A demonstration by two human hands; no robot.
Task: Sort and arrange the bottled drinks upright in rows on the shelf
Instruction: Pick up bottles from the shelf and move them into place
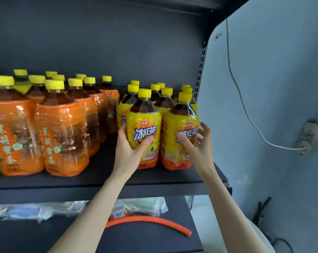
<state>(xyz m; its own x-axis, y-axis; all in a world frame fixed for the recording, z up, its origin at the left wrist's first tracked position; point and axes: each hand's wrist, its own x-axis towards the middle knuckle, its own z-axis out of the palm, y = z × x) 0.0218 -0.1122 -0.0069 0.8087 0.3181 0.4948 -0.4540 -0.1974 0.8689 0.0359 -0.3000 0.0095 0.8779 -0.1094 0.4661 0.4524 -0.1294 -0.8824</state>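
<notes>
Left hand grips the front-left yellow-label bottle: thumb across the front of the label, fingers round its left side. The bottle is upright at the front of the shelf; I can't tell whether its base sits fully on the board.

Right hand is not closed. The thumb lies on the label of the front-right yellow-label bottle and the fingers are splayed just off its right side. I can't tell whether those fingers touch it. This bottle stands on the shelf, roughly upright, just beside the one in the left hand.

Both bottles hold dark tea, with yellow caps and blue lettering on the label. Behind them I see more yellow-label bottles standing in rows to the back panel. They fill the right end of the shelf, up to the perforated upright.

The left part of the same shelf holds the orange-label bottles, also yellow-capped and upright, in rows front to back. The nearest of them stand close to the front edge. A narrow gap separates the orange group from the yellow group.

The lower shelf holds crumpled clear plastic bags and a curved orange hose.

To the right of the rack is a pale wall. A white cable runs down it to a socket block.
</notes>
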